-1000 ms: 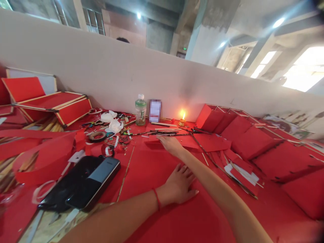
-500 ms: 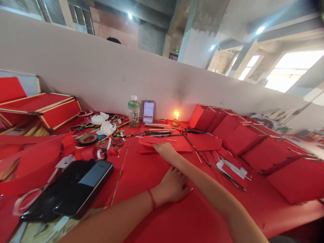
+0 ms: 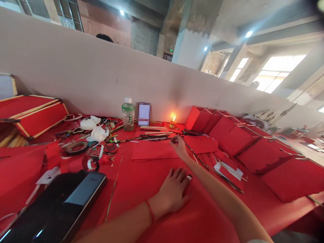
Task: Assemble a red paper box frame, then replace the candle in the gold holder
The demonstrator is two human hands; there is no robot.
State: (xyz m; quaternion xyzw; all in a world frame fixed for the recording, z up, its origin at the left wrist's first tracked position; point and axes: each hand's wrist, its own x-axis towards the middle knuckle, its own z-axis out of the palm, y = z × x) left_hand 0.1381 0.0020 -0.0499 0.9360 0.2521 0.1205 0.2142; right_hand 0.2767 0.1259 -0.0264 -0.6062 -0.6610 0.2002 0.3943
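Observation:
My left hand (image 3: 174,189) lies flat on the red covering (image 3: 141,189), fingers spread, a red string round the wrist. My right hand (image 3: 178,145) reaches forward over it. The right fingers are curled together at the far right corner of a loose red paper sheet (image 3: 152,151), next to a bundle of thin dark and pale sticks (image 3: 155,135). What those fingers pinch, if anything, is too small to make out. A lit candle (image 3: 173,121) burns just beyond the sticks by the wall.
A green-capped bottle (image 3: 128,114) and a propped phone (image 3: 144,114) stand at the wall. Tape roll (image 3: 76,147), crumpled white paper (image 3: 97,134) and scraps lie to the left. A black device (image 3: 68,202) sits front left. Red paper frames (image 3: 227,132) fill the right, and another red frame (image 3: 35,116) lies far left.
My right hand has slid right along the red sheet's far edge and its fingers have curled. My left hand stays flat. The view has panned right.

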